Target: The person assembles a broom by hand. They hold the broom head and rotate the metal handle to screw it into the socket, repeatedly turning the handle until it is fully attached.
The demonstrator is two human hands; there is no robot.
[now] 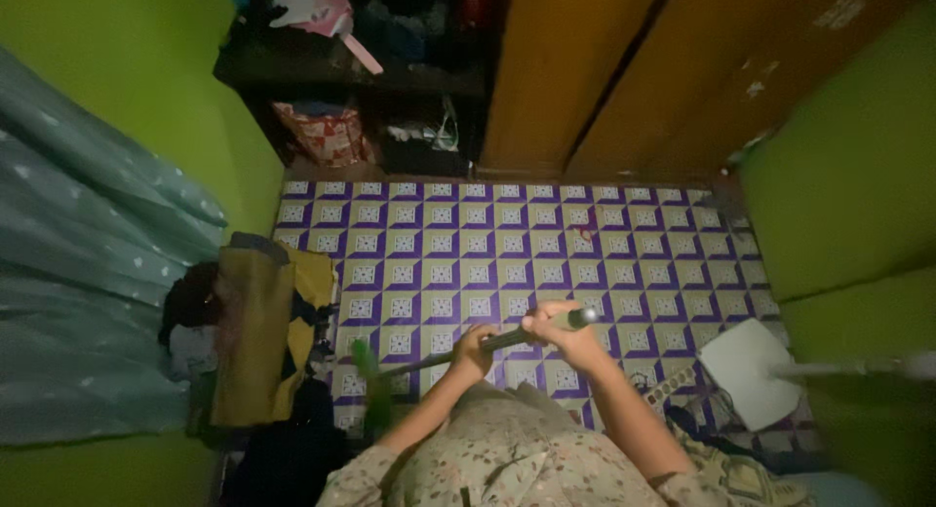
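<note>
Both my hands grip a long dark broom handle (507,338) held slantwise over the floor. My right hand (561,329) is closed near the handle's upper end. My left hand (475,348) is closed lower down on the same handle. The handle runs down and left to a green broom head (373,388), which rests on the purple and white patterned floor (507,244) beside a yellow bag (255,331). My patterned clothing fills the bottom of the view.
A teal curtain (78,263) hangs at left, with a heap of bags and clothes below it. Dark open shelves (361,78) with clutter stand at the back, brown wardrobe doors (624,78) beside them. A white fan base (749,370) and a power strip (671,386) lie at right.
</note>
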